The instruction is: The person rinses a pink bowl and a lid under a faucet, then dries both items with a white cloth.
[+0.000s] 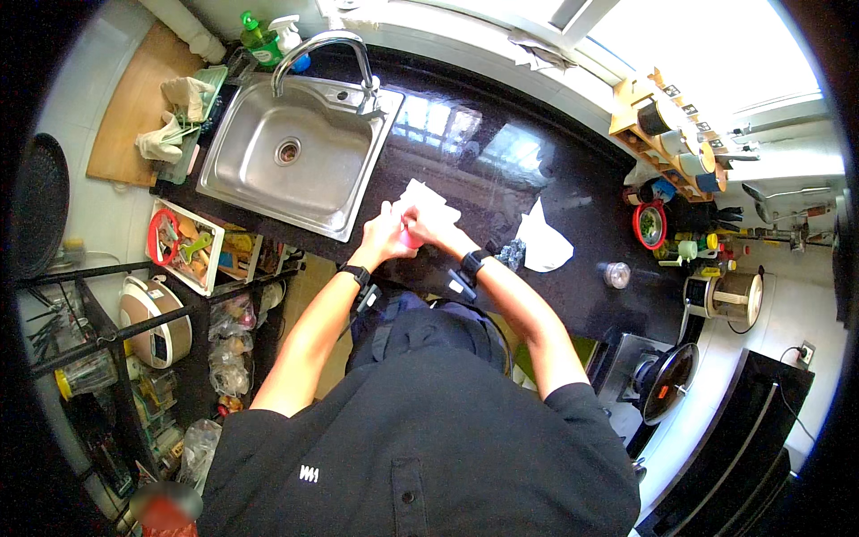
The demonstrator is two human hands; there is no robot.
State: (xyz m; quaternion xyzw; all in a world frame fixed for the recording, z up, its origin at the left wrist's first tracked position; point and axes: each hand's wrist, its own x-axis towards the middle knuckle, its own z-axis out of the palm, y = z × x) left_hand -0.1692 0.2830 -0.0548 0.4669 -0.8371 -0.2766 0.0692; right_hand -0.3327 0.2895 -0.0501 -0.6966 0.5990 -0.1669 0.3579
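Observation:
My left hand (384, 233) is closed around a small pink object (409, 237) at the front of the black countertop, right of the sink. The fingers of my right hand (427, 227) press against the same object from above. My hands cover most of it, so its exact kind is unclear. Just beyond them lies a white folded sheet, perhaps paper or cloth (433, 199), partly behind my right hand. To the right, a crumpled white sheet (545, 238) rests beside a bunched dark, shiny wrapper or bag (513, 254).
A stainless steel sink (315, 134) with a chrome faucet (335, 39) is at left. A small clear jar (617, 275) stands at right, near a red-rimmed bowl (649, 224). A lidded pan (668, 384) sits on the stove; an open drawer (194, 245) juts out lower left.

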